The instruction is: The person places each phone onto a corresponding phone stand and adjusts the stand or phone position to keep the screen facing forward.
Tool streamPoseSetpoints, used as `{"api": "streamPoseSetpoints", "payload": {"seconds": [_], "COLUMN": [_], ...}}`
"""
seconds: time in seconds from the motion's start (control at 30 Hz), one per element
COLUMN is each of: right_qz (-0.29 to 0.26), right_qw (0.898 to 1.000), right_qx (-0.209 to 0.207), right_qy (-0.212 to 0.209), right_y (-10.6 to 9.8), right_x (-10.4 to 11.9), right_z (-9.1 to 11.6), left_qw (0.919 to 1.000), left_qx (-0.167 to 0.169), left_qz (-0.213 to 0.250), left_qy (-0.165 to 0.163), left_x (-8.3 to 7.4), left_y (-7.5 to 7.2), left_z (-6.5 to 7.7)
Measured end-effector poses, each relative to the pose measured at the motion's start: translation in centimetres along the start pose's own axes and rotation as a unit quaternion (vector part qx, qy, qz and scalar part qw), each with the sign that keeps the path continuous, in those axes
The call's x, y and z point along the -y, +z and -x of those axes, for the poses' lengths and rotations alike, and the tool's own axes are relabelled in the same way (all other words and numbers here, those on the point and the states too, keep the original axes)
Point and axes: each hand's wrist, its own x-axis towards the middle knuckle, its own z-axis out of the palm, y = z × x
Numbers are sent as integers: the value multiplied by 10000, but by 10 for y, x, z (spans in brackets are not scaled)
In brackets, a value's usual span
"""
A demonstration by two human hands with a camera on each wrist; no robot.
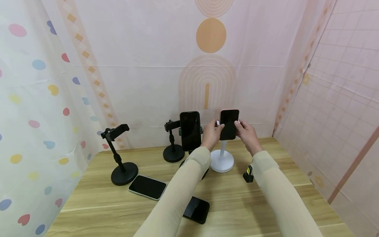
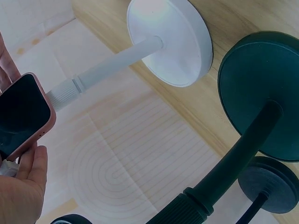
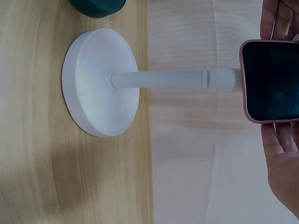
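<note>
A smartphone [image 1: 229,125] in a pink case stands upright at the top of a white phone stand [image 1: 222,162]. My left hand [image 1: 211,135] grips its left edge, thumb by the front. At the right edge my right hand [image 1: 248,135] holds it, thumb on the screen side and fingers behind. A small white piece [image 2: 8,168] shows beside the left thumb in the left wrist view; the rest of the stand's holder is hidden behind the phone. In the right wrist view the fingers of both hands flank the phone [image 3: 273,81].
Left of my hands, another phone [image 1: 190,131] sits in a dark green stand [image 2: 252,98]. Two black stands [image 1: 124,173] [image 1: 173,153] hold no phone. A phone in a light case [image 1: 148,187] and a black phone [image 1: 197,210] lie on the wooden table. A small black object [image 1: 248,174] stands near the right sleeve.
</note>
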Motion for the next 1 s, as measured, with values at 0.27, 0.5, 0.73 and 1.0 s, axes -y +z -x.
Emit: {"api": "streamPoseSetpoints", "payload": {"seconds": [0.27, 0.5, 0.73, 1.0], "right_qz": [108, -23, -115, -151], "right_qw": [9999, 10000, 9999, 9999], "right_qx": [24, -10, -22, 4], "right_qy": [29, -4, 2, 20], "right_y": [-2, -3, -3, -3], "right_x": [-1, -4, -3, -5], "right_z": [1, 0, -1, 0], "left_qw": [9998, 9997, 9998, 9994], "left_qx": [91, 92, 102, 245], "left_qz": [100, 19, 25, 118], "left_qy": [-114, -206, -148, -221], "left_x": [-4, -8, -6, -6], "left_y": [0, 0, 1, 0], "left_z": [2, 2, 1, 3]}}
